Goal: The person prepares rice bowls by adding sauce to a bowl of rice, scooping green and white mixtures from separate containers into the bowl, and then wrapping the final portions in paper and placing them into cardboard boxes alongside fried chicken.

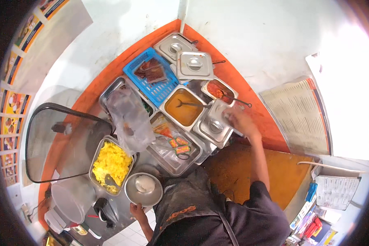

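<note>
My left hand [138,212] is closed on the near rim of a round metal bowl [131,194], which holds a pale, whitish lump. My right hand [240,121] reaches forward over a steel pan lid [214,126], its slightly blurred fingers curled at the lid's right edge. That lid lies over a pan beside the square pan of orange-brown sauce [183,107]. A dark-handled ladle [190,104] rests in the sauce, its handle running to the lid. Left of the bowl stands a tray of yellow rice [112,166] with a dark scoop in it.
Behind are a blue basket [162,92] with dark packets, lidded pans [194,65] and a red-sauce pan [220,91] with a ladle. A plastic bag [129,119] lies across the pans. A steel tray [184,166] holds small packets. At left are a clear bucket [71,199] and black-edged panel [27,151].
</note>
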Tool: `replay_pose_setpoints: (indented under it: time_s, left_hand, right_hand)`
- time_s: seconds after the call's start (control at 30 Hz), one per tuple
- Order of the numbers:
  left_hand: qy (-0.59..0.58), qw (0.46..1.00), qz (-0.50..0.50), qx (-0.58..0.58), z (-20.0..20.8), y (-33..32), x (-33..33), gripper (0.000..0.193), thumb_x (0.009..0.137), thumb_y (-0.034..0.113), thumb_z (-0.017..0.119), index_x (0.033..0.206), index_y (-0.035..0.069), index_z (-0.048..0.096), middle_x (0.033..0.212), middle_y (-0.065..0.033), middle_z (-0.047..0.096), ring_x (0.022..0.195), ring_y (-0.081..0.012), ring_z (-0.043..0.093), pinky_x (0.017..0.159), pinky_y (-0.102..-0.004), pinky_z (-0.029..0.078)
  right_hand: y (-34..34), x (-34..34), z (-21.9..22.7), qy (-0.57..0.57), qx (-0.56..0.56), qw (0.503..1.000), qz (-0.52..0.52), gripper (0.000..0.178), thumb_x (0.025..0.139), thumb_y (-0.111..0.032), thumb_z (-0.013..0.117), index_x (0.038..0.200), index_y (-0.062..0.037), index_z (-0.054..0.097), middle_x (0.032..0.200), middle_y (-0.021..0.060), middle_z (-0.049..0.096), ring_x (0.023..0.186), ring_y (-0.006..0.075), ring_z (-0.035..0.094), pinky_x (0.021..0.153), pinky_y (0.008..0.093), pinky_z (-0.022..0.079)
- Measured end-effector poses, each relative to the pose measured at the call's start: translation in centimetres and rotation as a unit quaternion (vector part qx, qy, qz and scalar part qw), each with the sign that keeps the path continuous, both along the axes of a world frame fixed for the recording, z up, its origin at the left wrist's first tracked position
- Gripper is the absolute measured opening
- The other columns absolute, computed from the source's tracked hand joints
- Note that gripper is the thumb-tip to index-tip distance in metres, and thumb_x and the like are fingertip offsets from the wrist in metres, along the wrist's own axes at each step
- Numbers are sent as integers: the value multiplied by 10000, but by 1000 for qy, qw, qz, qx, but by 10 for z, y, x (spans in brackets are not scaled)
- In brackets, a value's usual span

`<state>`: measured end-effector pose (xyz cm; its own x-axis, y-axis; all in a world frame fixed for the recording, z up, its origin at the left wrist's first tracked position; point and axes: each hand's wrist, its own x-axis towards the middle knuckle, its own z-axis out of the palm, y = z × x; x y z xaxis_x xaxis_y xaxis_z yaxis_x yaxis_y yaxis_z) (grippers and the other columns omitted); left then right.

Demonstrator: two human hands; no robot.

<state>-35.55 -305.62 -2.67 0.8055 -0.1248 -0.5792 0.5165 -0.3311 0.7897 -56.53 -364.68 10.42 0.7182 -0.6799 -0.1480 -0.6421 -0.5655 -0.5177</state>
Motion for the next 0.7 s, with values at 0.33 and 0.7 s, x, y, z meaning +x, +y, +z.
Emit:
replay_pose_setpoints:
  time_s: [0.33, 0.7]
  left_hand:
    - [-3, 998, -16, -53, 32, 12, -5, 353, 845, 116, 553, 1183, 20, 520, 1069, -105, 594, 913, -212, 620, 698, -343, 555]
    - [-14, 996, -17, -89, 110, -112, -33, 315, 838, 18, 488, 1148, 14, 545, 1093, -98, 595, 929, -196, 635, 720, -341, 580]
  right_hand:
    - [68, -18, -72, -71, -36, 984, -159, 351, 852, -209, 634, 1176, -83, 586, 991, 163, 610, 856, 344, 643, 730, 430, 524]
    - [-88, -57, -117, -439, 160, 804, -367, 382, 944, -399, 590, 1001, -31, 673, 696, -12, 561, 534, 65, 470, 476, 221, 364]
